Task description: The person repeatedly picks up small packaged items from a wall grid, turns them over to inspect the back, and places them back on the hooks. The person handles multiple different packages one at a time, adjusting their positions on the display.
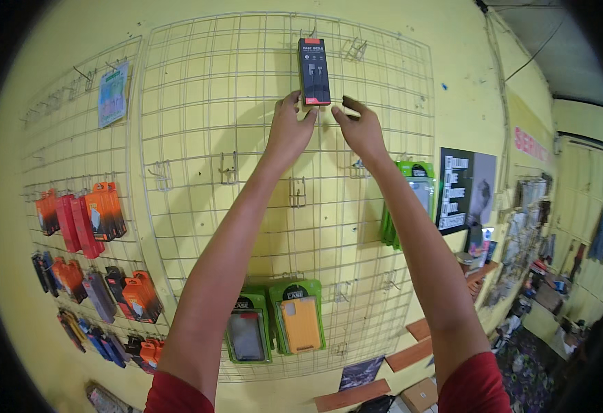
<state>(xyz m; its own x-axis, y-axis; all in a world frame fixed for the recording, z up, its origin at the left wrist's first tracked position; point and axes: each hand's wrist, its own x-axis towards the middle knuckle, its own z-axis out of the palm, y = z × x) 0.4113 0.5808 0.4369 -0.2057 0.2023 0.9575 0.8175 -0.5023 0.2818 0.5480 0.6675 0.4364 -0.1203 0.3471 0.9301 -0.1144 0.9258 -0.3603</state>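
A slim black box [314, 72] with red ends, likely a charging cable box from the picture on it, hangs upright from a hook high on the wire grid panel [198, 118]. My left hand [292, 129] is raised to its lower left corner, fingers and thumb apart; whether a fingertip touches the box I cannot tell. Just right of the box's lower end, my right hand [361, 129] is open, with a small gap to the box. Neither hand grips anything.
Green phone case packs hang low on the grid [300, 323] and behind my right forearm [420, 186]. Bare wire hooks [228, 168] stick out mid-panel. Orange and red boxes [105, 210] fill a panel at left. Wooden shelf boards [352, 396] jut out at lower right.
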